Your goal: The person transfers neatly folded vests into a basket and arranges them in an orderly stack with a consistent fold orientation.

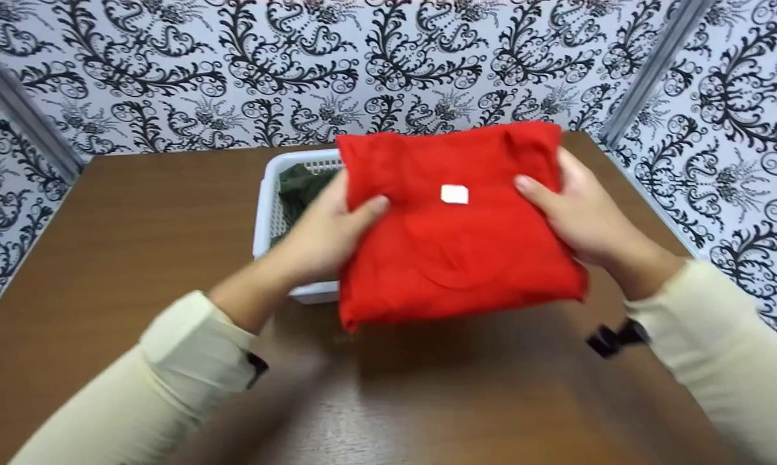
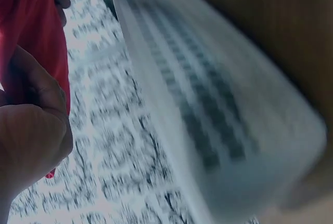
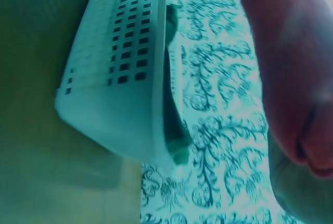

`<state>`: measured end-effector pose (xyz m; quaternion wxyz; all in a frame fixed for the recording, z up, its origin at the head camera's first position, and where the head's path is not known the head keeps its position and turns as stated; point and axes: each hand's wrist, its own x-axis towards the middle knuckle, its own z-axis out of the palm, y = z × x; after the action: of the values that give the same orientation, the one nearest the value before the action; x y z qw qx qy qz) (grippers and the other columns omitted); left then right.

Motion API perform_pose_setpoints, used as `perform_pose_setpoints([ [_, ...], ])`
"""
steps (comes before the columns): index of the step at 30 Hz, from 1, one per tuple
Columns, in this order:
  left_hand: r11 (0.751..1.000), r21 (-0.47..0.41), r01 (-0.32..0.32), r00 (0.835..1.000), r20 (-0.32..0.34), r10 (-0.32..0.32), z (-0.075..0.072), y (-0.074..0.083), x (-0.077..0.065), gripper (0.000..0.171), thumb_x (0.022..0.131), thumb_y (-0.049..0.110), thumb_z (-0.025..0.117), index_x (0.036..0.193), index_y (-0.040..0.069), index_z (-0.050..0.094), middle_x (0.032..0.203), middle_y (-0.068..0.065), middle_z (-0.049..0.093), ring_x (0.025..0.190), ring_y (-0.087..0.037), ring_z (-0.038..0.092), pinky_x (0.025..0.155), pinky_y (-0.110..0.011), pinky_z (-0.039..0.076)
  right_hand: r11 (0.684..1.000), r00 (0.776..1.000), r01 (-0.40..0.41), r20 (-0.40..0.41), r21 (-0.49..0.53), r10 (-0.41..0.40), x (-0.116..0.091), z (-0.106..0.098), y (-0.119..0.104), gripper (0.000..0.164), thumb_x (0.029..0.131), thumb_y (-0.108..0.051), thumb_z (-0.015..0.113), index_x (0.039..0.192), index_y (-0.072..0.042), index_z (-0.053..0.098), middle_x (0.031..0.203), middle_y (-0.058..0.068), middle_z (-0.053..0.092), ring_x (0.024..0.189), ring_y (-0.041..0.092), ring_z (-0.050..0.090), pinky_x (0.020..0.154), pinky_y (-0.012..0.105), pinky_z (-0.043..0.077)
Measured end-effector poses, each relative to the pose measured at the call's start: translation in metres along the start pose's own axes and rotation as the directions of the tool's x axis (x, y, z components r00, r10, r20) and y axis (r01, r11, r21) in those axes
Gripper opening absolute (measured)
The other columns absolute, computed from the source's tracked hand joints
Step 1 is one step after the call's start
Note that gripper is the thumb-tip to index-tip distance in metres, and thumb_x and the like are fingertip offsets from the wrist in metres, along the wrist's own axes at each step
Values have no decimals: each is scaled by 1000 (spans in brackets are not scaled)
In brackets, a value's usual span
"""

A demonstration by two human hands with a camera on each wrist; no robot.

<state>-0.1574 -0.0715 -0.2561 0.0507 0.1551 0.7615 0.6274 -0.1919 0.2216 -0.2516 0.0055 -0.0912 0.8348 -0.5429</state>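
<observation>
A folded red garment [image 1: 453, 252], likely a shirt, is held up over the table with a small white label [image 1: 455, 194] near its middle. My left hand [image 1: 327, 226] grips its left edge, thumb on the near face and fingers hidden behind. On the opposite edge my right hand [image 1: 585, 206] pinches it the same way. Behind the cloth stands a white plastic basket [image 1: 269, 206] with dark green cloth [image 1: 301, 184] inside; the garment covers most of it. In the left wrist view the left hand [image 2: 36, 130] curls round the red cloth, beside the blurred basket [image 2: 208, 104].
The brown wooden table [image 1: 168, 226] spreads out around the basket. Patterned black-and-white wall panels [image 1: 298, 71] close it in at the back and both sides. In the right wrist view, green cloth [image 3: 177, 146] pokes over the rim of the basket [image 3: 109, 99].
</observation>
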Motion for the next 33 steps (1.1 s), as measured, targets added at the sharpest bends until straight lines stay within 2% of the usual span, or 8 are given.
perform_pose_setpoints([
  [4, 999, 43, -2, 999, -54, 4, -25, -4, 12, 38, 94, 18, 50, 130, 14, 37, 120, -6, 55, 103, -19, 60, 90, -35, 48, 999, 998, 3, 64, -33, -1, 35, 19, -4, 47, 92, -29, 54, 134, -18, 35, 115, 11, 57, 90, 22, 65, 76, 34, 54],
  [9, 994, 98, 36, 993, -118, -24, -52, -19, 29, 36, 94, 16, 50, 128, 12, 38, 118, -9, 55, 101, -21, 60, 88, -35, 48, 974, 994, 31, 107, -225, -6, 74, 44, -4, 44, 93, -24, 52, 133, -15, 35, 117, 8, 54, 96, 20, 60, 85, 35, 49],
  [14, 984, 147, 103, 985, -150, -81, -67, -34, 42, 35, 94, 13, 49, 127, 9, 39, 116, -11, 56, 98, -22, 61, 86, -35, 49, 937, 990, 37, 138, -347, 12, 94, 65, 0, 39, 94, -20, 49, 130, -13, 36, 116, 9, 54, 98, 22, 57, 86, 37, 47],
  [17, 974, 191, 122, 987, -129, -99, -72, -43, 47, 34, 94, 11, 48, 127, 5, 39, 116, -13, 56, 100, -23, 59, 88, -36, 48, 904, 985, 75, 173, -421, -1, 100, 74, 3, 36, 94, -17, 49, 127, -9, 37, 117, 12, 54, 103, 25, 55, 91, 39, 45],
  [21, 942, 305, 142, 989, -88, -120, -74, -54, 50, 34, 94, 10, 46, 127, 3, 38, 118, -14, 55, 105, -23, 55, 95, -36, 42, 834, 975, 146, 222, -533, -29, 104, 82, 10, 34, 92, -16, 49, 121, -2, 39, 115, 18, 55, 109, 30, 52, 96, 43, 41],
  [24, 912, 381, 153, 988, -86, -129, -75, -63, 52, 34, 94, 11, 47, 127, 3, 39, 119, -14, 55, 107, -24, 53, 99, -37, 39, 798, 970, 164, 243, -580, -23, 107, 86, 15, 34, 91, -16, 50, 119, 0, 39, 113, 21, 56, 109, 32, 53, 95, 43, 42],
  [28, 868, 465, 174, 985, -97, -146, -74, -71, 57, 36, 94, 13, 48, 126, 1, 37, 120, -16, 53, 110, -26, 50, 102, -39, 36, 791, 969, 162, 247, -590, -15, 109, 90, 25, 40, 91, -15, 51, 126, -3, 36, 118, 22, 56, 112, 33, 53, 96, 43, 42],
  [33, 790, 577, 207, 978, -110, -176, -71, -80, 59, 37, 94, 15, 48, 123, -2, 34, 117, -20, 52, 109, -31, 50, 100, -41, 38, 795, 969, 133, 248, -591, 22, 109, 91, 37, 41, 91, -15, 51, 126, -3, 35, 117, 22, 56, 109, 33, 55, 94, 43, 43],
])
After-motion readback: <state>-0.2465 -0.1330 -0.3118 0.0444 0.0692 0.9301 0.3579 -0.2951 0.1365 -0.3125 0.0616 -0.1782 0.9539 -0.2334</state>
